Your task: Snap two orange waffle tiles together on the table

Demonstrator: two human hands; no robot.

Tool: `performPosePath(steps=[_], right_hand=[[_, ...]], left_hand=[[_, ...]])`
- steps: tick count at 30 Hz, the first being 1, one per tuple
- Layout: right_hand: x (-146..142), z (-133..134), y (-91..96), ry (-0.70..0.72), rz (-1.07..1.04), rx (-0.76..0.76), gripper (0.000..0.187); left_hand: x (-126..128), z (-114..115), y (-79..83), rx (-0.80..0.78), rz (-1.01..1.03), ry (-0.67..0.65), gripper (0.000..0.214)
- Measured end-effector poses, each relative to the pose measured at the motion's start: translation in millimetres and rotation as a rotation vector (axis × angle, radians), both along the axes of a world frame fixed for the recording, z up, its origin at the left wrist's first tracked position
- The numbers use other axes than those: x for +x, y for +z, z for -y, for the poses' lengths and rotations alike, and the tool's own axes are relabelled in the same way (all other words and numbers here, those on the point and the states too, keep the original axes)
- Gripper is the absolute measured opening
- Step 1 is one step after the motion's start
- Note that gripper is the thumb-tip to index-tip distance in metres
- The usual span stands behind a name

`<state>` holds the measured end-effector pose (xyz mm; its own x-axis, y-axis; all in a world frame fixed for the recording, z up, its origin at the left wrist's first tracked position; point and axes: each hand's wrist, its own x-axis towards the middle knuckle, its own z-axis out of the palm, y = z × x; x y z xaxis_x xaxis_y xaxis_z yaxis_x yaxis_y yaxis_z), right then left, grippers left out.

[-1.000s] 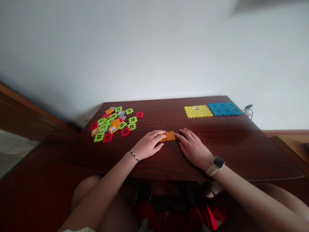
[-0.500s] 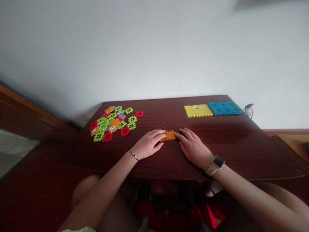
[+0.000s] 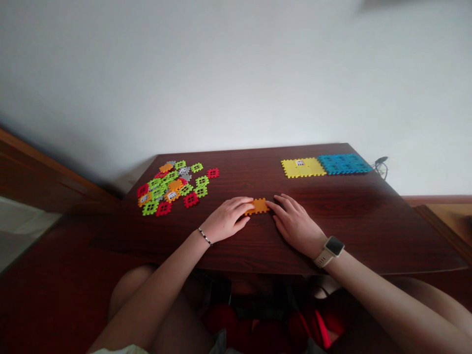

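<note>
Near the middle of the table lies a flat orange interlocking tile (image 3: 260, 206) with toothed edges. My left hand (image 3: 230, 216) holds its left end against the tabletop; the fingers cover that part, and the thumb rests lower, off the tile. On the other side, my right hand (image 3: 295, 221) has its fingers apart, with the index fingertip touching the tile's right edge. Whether the orange tile is one piece or two joined ones I cannot tell under the left fingers.
A loose pile of green, red, orange and grey tiles (image 3: 157, 191) lies at the left of the dark wooden table (image 3: 243, 250). Joined yellow tiles (image 3: 309, 169) lie at the back right beside joined blue tiles (image 3: 344, 164). A white wall (image 3: 236, 78) stands behind; a cable (image 3: 381, 167) hangs near the right edge.
Both hands and the orange tile keep their places. Only the camera view has shifted very slightly.
</note>
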<state>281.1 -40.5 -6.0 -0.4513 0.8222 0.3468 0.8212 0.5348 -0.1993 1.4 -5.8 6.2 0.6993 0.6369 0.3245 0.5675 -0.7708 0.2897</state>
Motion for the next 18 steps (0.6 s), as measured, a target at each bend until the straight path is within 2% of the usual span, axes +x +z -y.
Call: performPosePath(steps=[18], right_hand=[[-0.7,0.4,0.3,-0.014,0.013,-0.012,0.047]], left_hand=[[0.7,-0.3,0.0,0.006,0.013,-0.004,0.041]])
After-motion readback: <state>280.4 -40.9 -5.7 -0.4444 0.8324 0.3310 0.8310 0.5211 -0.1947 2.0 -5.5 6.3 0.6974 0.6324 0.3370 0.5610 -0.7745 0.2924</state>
